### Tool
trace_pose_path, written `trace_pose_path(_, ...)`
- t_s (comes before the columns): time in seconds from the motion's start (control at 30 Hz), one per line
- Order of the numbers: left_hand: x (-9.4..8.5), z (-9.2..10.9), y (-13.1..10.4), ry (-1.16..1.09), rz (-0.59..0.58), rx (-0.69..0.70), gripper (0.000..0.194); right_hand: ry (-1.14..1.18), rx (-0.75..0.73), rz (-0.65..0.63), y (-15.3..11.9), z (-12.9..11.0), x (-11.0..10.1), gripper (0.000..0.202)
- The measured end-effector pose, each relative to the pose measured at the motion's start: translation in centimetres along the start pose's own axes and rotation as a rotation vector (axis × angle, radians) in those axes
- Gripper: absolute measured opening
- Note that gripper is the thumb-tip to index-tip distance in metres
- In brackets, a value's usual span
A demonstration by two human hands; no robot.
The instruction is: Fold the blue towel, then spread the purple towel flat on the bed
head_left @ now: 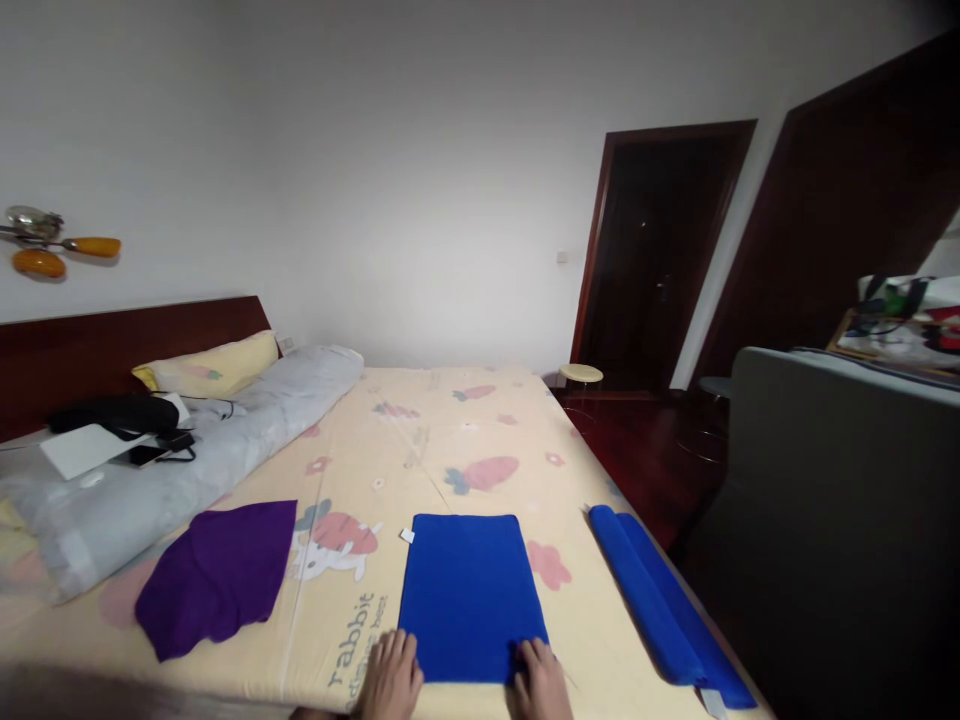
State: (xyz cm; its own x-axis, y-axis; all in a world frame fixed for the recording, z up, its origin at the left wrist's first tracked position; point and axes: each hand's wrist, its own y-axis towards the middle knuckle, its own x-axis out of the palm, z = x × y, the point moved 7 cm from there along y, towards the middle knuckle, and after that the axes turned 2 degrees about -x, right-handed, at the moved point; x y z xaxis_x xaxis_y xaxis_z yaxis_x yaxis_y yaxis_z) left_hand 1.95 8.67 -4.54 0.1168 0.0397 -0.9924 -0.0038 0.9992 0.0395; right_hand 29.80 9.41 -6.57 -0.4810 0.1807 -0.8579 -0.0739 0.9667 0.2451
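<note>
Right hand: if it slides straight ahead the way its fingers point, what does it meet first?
The right hand rests on the near edge of the folded blue cloth, fingers pointing up the bed. Going straight on, it would probably cross that cloth first, then bare printed bedsheet.

The bedsheet [450,450] reads "rabbit" near its front edge, with smaller illegible lettering beside it.

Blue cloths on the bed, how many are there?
2: a flat blue cloth under both hands near the front edge, and a rolled blue cloth along the bed's right edge.
</note>
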Motion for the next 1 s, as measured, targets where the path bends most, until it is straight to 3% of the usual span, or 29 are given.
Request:
trace_pose_path(0.1, -1.9, -2.4, -0.5, 0.027, 0.084, 0.028, 0.036, 0.015, 0.059, 0.011, -0.7, 2.8, -1.1, 0.025)
trace_pose_path(0.23, -2.5, -2.3, -0.5, 0.046, 0.145, 0.000, 0.034, -0.023, 0.052, 0.038, -0.9, 3.5, -0.9, 0.024)
trace_pose_path(0.3, -1.7, -0.7, -0.2, 0.013, 0.127, -0.011, 0.038, -0.085, 0.032, 0.089, -0.7, 2.2, -0.7, 0.028)
trace_pose_path(0.37, -0.3, 2.0, 0.1, -0.054, 0.061, 0.018, 0.042, -0.095, -0.048, 0.106, -0.2, -0.5, -0.3, 0.033)
trace_pose_path(0.5, 2.3, 7.4, 0.0, -0.182, -0.143, 0.096, 0.047, 0.031, -0.194, 0.023, 0.5, -6.4, 0.9, 0.036)
trace_pose_path(0.57, 2.5, 8.3, -0.2, -0.231, -0.212, 0.092, 0.046, 0.079, -0.171, -0.021, 0.6, -6.9, 1.1, 0.032)
trace_pose_path(0.67, 1.0, 7.0, -0.6, -0.270, -0.203, 0.118, 0.037, 0.122, -0.087, -0.045, 0.3, -3.7, 0.7, 0.027)
trace_pose_path(0.73, -0.6, 4.9, -0.9, -0.261, -0.161, 0.144, 0.033, 0.150, -0.042, -0.033, -0.3, 0.0, -0.2, 0.027)
trace_pose_path(0.83, -2.4, 1.2, -1.3, -0.208, -0.106, 0.151, 0.041, 0.183, -0.042, -0.065, -1.4, 4.4, -1.4, 0.033)
trace_pose_path(0.9, -2.8, -0.7, -1.5, -0.168, -0.089, 0.143, 0.048, 0.177, -0.085, -0.116, -2.0, 5.5, -1.7, 0.038)
trace_pose_path(1.0, -2.6, -2.1, -1.6, -0.125, -0.080, 0.126, 0.054, 0.106, -0.110, -0.106, -2.1, 5.2, -2.6, 0.038)
